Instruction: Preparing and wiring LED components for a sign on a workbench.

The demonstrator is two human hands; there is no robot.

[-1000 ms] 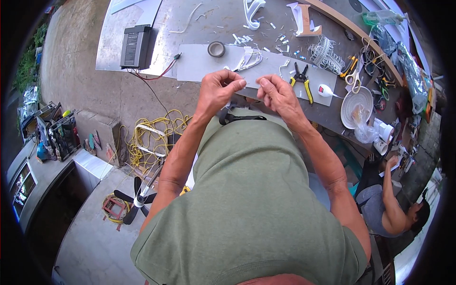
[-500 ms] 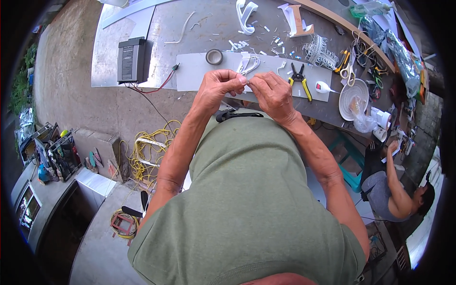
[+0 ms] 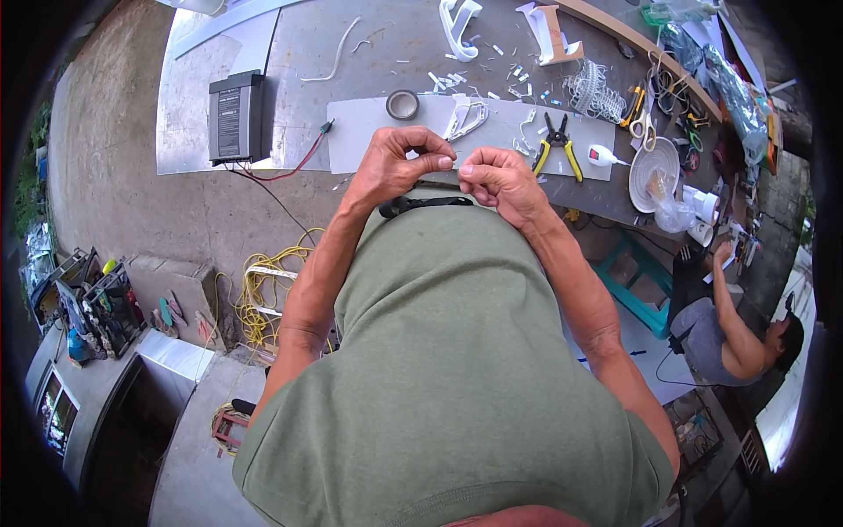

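My left hand (image 3: pixel 406 164) and my right hand (image 3: pixel 505 182) are raised in front of my body at the table's near edge. Thumb and forefinger of each are pressed together in a pinch, with the fingertips facing each other across a small gap. What they pinch is too small to make out. Just beyond lies a white letter-shaped piece with looped white wire (image 3: pixel 465 119) on a pale grey board (image 3: pixel 351 158). A roll of dark tape (image 3: pixel 402 105) sits on that board, as do yellow-and-black wire strippers (image 3: pixel 557 147) and a small white bottle (image 3: pixel 602 155), right of my hands.
A black power supply (image 3: pixel 235 119) with red and black leads stands at left. Two white letter shells (image 3: pixel 459 31), small LED modules (image 3: pixel 518 79) and coiled wire (image 3: pixel 597 95) lie farther back. Scissors (image 3: pixel 645 127) and a round plate (image 3: pixel 653 176) are rightward. Another person (image 3: pixel 724 342) sits at right.
My fingertips have drawn slightly apart; they were together half a second ago. The right hand has shifted a little lower. The whole view has also tilted slightly.
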